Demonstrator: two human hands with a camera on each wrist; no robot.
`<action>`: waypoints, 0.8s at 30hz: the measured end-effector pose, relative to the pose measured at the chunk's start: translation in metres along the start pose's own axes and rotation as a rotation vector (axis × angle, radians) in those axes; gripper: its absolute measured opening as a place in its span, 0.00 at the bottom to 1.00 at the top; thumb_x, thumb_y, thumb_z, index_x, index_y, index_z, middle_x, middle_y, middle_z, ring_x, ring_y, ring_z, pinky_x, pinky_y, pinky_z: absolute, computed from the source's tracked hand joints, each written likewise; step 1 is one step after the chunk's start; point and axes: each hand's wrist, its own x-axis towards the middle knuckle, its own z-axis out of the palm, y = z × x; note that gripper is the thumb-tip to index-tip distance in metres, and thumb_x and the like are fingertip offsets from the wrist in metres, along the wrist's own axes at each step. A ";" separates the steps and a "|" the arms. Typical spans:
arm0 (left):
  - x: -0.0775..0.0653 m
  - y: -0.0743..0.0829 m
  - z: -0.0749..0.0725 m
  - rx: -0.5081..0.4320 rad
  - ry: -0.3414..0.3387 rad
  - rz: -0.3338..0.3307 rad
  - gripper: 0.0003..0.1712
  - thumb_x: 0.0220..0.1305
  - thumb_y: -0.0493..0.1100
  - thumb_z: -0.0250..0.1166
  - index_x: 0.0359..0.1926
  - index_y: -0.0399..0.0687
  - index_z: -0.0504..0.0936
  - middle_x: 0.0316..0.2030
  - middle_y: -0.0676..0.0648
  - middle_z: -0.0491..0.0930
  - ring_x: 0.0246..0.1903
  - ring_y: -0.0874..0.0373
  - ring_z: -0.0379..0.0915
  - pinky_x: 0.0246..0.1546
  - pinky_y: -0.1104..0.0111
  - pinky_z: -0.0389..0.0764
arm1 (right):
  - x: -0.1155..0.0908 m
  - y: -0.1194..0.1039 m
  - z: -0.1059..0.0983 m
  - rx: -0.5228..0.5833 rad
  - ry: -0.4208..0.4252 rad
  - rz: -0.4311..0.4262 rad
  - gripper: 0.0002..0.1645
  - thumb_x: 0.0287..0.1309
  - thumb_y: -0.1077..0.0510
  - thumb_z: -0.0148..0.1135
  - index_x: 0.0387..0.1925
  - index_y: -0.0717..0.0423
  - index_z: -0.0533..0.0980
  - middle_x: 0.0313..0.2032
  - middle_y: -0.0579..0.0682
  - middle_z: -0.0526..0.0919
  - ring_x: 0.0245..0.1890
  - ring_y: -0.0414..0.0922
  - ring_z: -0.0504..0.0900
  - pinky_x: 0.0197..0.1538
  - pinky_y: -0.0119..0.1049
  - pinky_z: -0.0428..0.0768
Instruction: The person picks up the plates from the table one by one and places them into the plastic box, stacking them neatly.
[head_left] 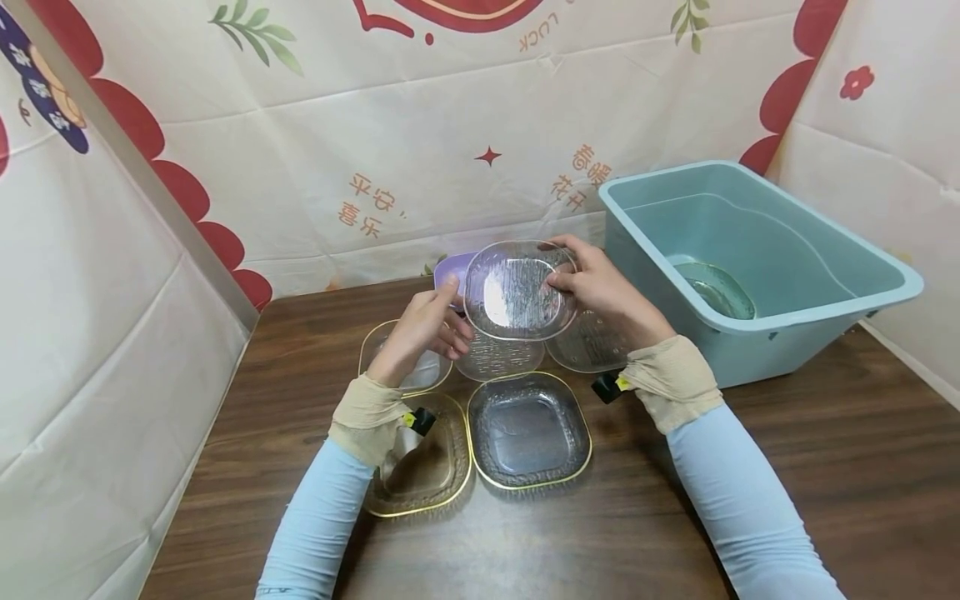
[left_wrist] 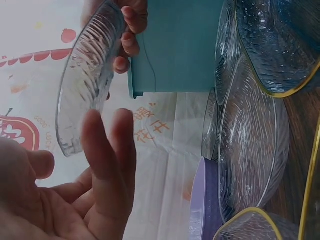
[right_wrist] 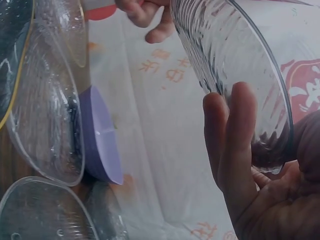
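My right hand (head_left: 600,287) grips the right edge of a clear ribbed plate (head_left: 517,292), thumb on its upper face and fingers beneath. The plate is tilted above the table. Beside its left edge is my left hand (head_left: 427,329), fingers spread and loosely bent, holding nothing; a gap shows between them in the left wrist view. Below lie a clear ribbed plate (head_left: 498,360), another clear plate (head_left: 588,346) partly behind my right hand, and a purple plate (head_left: 450,271) at the back. Nearer are gold-rimmed clear plates: one dark-tinted (head_left: 528,433), one amber-looking (head_left: 431,467), one further left (head_left: 371,342).
A blue-green plastic tub (head_left: 750,250) stands at the back right, with a clear round-cornered plate (head_left: 716,287) on its bottom. A white printed cloth (head_left: 465,108) hangs behind the brown wooden table (head_left: 600,533) and along both sides.
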 end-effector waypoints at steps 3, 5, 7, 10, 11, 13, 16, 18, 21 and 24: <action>-0.001 0.001 0.000 0.013 -0.021 -0.015 0.37 0.79 0.68 0.45 0.53 0.37 0.76 0.27 0.43 0.84 0.19 0.55 0.82 0.19 0.65 0.86 | -0.003 -0.004 -0.001 0.005 0.022 -0.003 0.32 0.72 0.71 0.52 0.75 0.59 0.61 0.30 0.46 0.81 0.18 0.36 0.76 0.16 0.32 0.79; -0.002 0.001 -0.001 0.020 -0.025 -0.018 0.37 0.79 0.68 0.45 0.53 0.37 0.77 0.27 0.43 0.84 0.19 0.55 0.82 0.19 0.65 0.86 | -0.004 -0.006 -0.001 0.011 0.034 -0.008 0.32 0.72 0.72 0.52 0.75 0.60 0.61 0.28 0.45 0.81 0.18 0.36 0.75 0.16 0.31 0.78; -0.003 0.001 -0.002 0.021 -0.023 -0.019 0.36 0.79 0.67 0.46 0.54 0.37 0.78 0.28 0.43 0.84 0.19 0.54 0.83 0.20 0.65 0.87 | -0.005 -0.008 -0.002 0.023 0.044 -0.009 0.32 0.72 0.72 0.52 0.75 0.59 0.61 0.27 0.44 0.80 0.17 0.36 0.73 0.15 0.31 0.77; -0.003 0.000 -0.004 0.020 -0.017 -0.023 0.35 0.80 0.66 0.47 0.55 0.37 0.79 0.28 0.43 0.85 0.19 0.54 0.83 0.20 0.65 0.87 | -0.008 -0.011 -0.003 0.040 0.051 -0.012 0.33 0.72 0.72 0.51 0.75 0.59 0.61 0.27 0.44 0.80 0.18 0.35 0.72 0.15 0.31 0.77; -0.004 0.000 -0.004 0.018 -0.014 -0.026 0.35 0.79 0.66 0.47 0.55 0.37 0.79 0.28 0.43 0.85 0.19 0.54 0.83 0.20 0.65 0.86 | -0.009 -0.012 -0.003 0.050 0.054 -0.013 0.33 0.72 0.72 0.51 0.75 0.59 0.61 0.27 0.44 0.80 0.18 0.36 0.73 0.15 0.32 0.78; -0.004 0.000 -0.005 0.017 -0.012 -0.028 0.36 0.79 0.66 0.48 0.55 0.37 0.80 0.28 0.43 0.84 0.18 0.54 0.83 0.19 0.66 0.86 | -0.011 -0.014 -0.005 0.078 0.057 -0.010 0.33 0.74 0.71 0.50 0.76 0.57 0.60 0.27 0.44 0.79 0.19 0.36 0.73 0.15 0.34 0.79; -0.004 0.001 -0.006 0.022 -0.021 -0.015 0.36 0.79 0.66 0.48 0.55 0.36 0.79 0.27 0.44 0.84 0.18 0.54 0.82 0.18 0.67 0.85 | -0.013 -0.016 -0.009 0.075 0.081 -0.021 0.33 0.75 0.70 0.50 0.76 0.56 0.60 0.27 0.44 0.79 0.20 0.37 0.75 0.16 0.36 0.81; -0.005 0.002 -0.005 0.026 -0.028 -0.002 0.36 0.79 0.66 0.48 0.55 0.35 0.79 0.27 0.44 0.83 0.18 0.55 0.82 0.18 0.67 0.85 | -0.015 -0.017 -0.012 0.053 0.099 -0.029 0.33 0.75 0.69 0.50 0.77 0.55 0.60 0.27 0.43 0.79 0.20 0.37 0.75 0.16 0.36 0.80; -0.005 0.003 -0.004 0.029 -0.035 0.008 0.36 0.79 0.66 0.48 0.54 0.35 0.79 0.27 0.44 0.83 0.18 0.55 0.82 0.17 0.67 0.84 | -0.017 -0.020 -0.014 0.014 0.126 -0.049 0.33 0.75 0.69 0.51 0.77 0.57 0.60 0.27 0.43 0.80 0.21 0.37 0.76 0.17 0.35 0.80; -0.005 0.003 -0.004 0.027 -0.031 0.007 0.35 0.79 0.65 0.48 0.53 0.35 0.79 0.26 0.43 0.83 0.18 0.54 0.82 0.17 0.67 0.84 | -0.019 -0.025 -0.014 0.013 0.141 -0.057 0.33 0.74 0.69 0.52 0.76 0.56 0.60 0.28 0.44 0.81 0.21 0.38 0.77 0.18 0.35 0.81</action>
